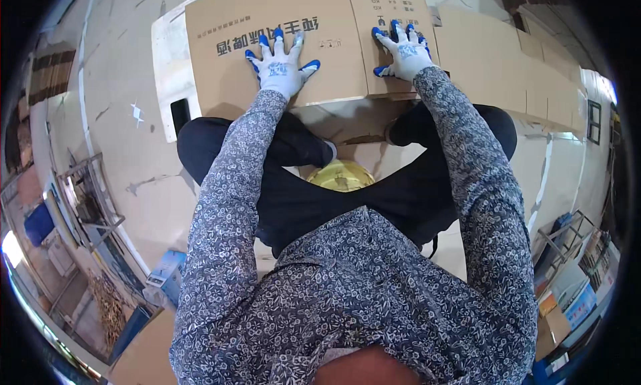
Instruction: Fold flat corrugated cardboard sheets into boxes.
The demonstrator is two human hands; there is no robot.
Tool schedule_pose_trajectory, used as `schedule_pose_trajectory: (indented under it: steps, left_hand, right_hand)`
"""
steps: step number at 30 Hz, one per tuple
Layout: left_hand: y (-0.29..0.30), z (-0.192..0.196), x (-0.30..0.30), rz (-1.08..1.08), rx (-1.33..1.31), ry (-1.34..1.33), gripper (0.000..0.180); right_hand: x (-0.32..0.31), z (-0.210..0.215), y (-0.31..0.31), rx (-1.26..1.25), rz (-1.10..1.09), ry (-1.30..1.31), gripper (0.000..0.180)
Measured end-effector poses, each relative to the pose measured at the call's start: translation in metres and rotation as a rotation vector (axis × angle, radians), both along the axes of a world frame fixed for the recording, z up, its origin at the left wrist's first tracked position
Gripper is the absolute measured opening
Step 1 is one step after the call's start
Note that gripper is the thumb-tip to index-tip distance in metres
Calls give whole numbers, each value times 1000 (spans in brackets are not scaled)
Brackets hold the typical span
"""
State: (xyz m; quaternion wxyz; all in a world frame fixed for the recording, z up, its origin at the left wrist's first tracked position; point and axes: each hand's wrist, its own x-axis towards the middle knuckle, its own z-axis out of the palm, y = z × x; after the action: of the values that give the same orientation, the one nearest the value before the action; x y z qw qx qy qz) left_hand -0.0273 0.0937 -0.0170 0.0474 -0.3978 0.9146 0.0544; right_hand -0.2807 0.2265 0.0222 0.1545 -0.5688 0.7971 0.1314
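Observation:
A flat brown cardboard carton blank [287, 71] lies in front of me, printed with dark characters and creased between its panels. On its large left panel rests my left hand [280, 66], in a white glove with blue fingertips, fingers spread. My right hand [405, 54], gloved alike, lies with spread fingers on the narrower panel [394, 78] right of the crease. Neither hand grips anything; both palms face down on the board. A white board [172, 68] shows under the carton's left side.
More flat cardboard [487, 64] extends to the right. A black phone-like slab [180, 114] lies by my left knee. Beneath me is a round yellow seat [342, 176]. Metal frames [90, 191] and a blue-and-white box [165, 276] stand at the left; another metal rack [567, 238] is at the right.

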Motion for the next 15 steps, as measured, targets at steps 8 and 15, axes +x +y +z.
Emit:
schedule_pose_trajectory:
  steps: [8,15]
  left_hand:
    - [59,21,3,-356,69,-59,96]
    - [60,12,-9,-269,72,43,91]
  right_hand:
    - [1,7,1,33,-31,-79,97]
    - [0,10,2,75,-61,-134,97]
